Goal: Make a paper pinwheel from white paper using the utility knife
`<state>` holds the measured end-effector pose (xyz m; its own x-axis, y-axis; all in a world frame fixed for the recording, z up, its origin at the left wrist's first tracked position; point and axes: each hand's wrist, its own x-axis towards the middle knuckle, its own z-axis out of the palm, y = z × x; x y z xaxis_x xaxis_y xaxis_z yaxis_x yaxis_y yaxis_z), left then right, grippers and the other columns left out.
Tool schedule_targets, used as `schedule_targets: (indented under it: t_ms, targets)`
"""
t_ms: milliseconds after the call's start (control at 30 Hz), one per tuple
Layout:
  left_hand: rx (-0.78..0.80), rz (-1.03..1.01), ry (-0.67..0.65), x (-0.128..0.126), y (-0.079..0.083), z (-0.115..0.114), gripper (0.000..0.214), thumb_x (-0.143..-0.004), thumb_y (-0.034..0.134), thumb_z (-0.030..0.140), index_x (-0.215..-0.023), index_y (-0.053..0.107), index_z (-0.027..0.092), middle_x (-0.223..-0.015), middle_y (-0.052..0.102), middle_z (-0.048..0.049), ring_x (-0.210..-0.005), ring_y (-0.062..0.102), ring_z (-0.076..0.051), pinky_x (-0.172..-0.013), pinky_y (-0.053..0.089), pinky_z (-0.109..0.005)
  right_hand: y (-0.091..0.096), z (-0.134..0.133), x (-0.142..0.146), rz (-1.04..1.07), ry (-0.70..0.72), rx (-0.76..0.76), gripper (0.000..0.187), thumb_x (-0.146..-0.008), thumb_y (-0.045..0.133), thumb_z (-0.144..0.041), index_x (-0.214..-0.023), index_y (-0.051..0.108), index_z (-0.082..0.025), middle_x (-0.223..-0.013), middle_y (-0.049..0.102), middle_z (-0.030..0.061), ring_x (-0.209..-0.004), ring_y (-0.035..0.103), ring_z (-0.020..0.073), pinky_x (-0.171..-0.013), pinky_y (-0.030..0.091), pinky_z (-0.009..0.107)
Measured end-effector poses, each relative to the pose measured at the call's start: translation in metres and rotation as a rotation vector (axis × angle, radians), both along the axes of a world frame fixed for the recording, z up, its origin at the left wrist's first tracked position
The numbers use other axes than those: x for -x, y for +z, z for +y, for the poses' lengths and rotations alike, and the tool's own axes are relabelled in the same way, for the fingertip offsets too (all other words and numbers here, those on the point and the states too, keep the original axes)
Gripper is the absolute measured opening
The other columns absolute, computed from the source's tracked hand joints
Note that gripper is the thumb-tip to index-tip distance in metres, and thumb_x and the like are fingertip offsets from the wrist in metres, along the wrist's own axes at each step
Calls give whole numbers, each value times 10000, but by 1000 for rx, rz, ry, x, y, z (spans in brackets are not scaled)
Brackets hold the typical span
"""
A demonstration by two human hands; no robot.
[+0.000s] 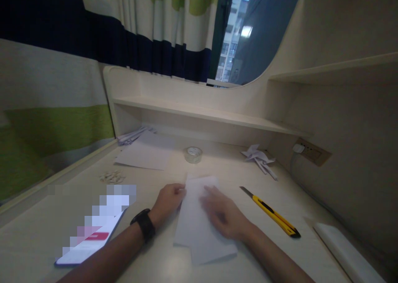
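Observation:
Folded white paper (199,229) lies on the desk in front of me, its layers slightly offset at the lower end. My left hand (169,200), with a black watch on the wrist, pinches the paper's left edge between thumb and fingers. Across the paper's upper right part rests my right hand (222,212), fingers stretched out and a little blurred by motion. To the right of that hand is a yellow utility knife (275,214) with its blade out. A roll of clear tape (193,155) stands beyond the paper.
At the back left are a flat paper sheet (144,152) and rolled paper strips (135,136). A folded paper pinwheel (258,156) lies back right. Small pale pieces (112,177) sit near a lit tablet (96,237). A white object (345,250) borders the right, below a wall socket (314,150).

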<state>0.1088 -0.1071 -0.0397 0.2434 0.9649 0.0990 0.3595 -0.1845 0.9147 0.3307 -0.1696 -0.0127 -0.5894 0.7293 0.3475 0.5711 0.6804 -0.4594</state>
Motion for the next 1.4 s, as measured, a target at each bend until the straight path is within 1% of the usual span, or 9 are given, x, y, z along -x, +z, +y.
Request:
schedule_targets:
  t_ms: [200, 333, 500, 667, 833, 967, 1100, 1200, 1400]
  targets:
    - [51, -19, -15, -1, -7, 3, 292, -740, 569, 381, -769, 703, 124, -628, 686, -60, -589, 633, -199, -525, 448, -255, -8, 4, -1, -37, -72, -52, 460, -848, 443, -176, -1295, 539, -229, -1350, 521, 57, -1373, 278, 260, -1122, 153, 557]
    - [98, -63, -53, -2, -8, 4, 317, -731, 593, 381, -830, 702, 101, -637, 687, -72, -553, 630, -193, -503, 461, -258, -14, 4, 4, -44, -148, -38, 412, -932, 367, -234, -1314, 519, -241, -1364, 508, 44, -1384, 252, 249, -1130, 141, 553]
    - [111, -75, -108, -3, -8, 4, 330, -739, 585, 372, -850, 697, 82, -610, 672, -71, -502, 604, -176, -471, 449, -253, -17, 3, 15, -101, -213, -8, 402, -962, 322, -280, -1303, 532, -239, -1368, 506, 36, -1391, 235, 246, -1143, 138, 527]
    - [75, -28, -107, -2, -1, 1, 315, -742, 580, 397, -753, 685, 100, -564, 649, -54, -495, 589, -172, -474, 436, -250, -14, -1, 19, -138, -208, 0, 409, -968, 313, -293, -1314, 521, -228, -1373, 500, 43, -1392, 232, 247, -1145, 141, 517]
    - [64, -26, -139, -4, 6, -3, 321, -742, 575, 400, -751, 680, 96, -544, 633, -52, -476, 569, -169, -466, 429, -256, -13, -3, 21, -150, -190, -9, 404, -965, 320, -284, -1300, 537, -220, -1363, 511, 52, -1390, 236, 251, -1145, 143, 515]
    - [78, -18, -147, -5, 6, -3, 331, -760, 546, 384, -772, 687, 85, -585, 657, -71, -493, 581, -172, -468, 433, -254, -15, -3, 23, -139, -192, -19, 383, -955, 360, -285, -1268, 569, -218, -1346, 528, 63, -1380, 261, 268, -1141, 146, 519]
    - [-28, 101, -159, -3, 0, 0, 341, -812, 481, 354, -815, 711, 102, -617, 680, -62, -527, 604, -178, -505, 435, -252, -19, -2, 25, -185, -229, -40, 389, -965, 330, -277, -1259, 571, -195, -1347, 528, 62, -1380, 260, 259, -1145, 142, 500]
    - [-158, 216, -138, -2, -3, 2, 339, -831, 457, 337, -798, 729, 139, -670, 705, -54, -623, 634, -197, -599, 450, -263, -22, -1, 26, -225, -250, -72, 389, -968, 316, -266, -1250, 572, -187, -1342, 534, 53, -1381, 258, 250, -1146, 137, 491]
    - [-261, 267, -140, -3, -2, 0, 335, -854, 434, 305, -834, 745, 182, -830, 739, -63, -785, 657, -226, -750, 448, -282, -21, -2, 28, -205, -272, -69, 383, -971, 303, -265, -1206, 597, -195, -1308, 564, 47, -1378, 265, 241, -1147, 133, 486]
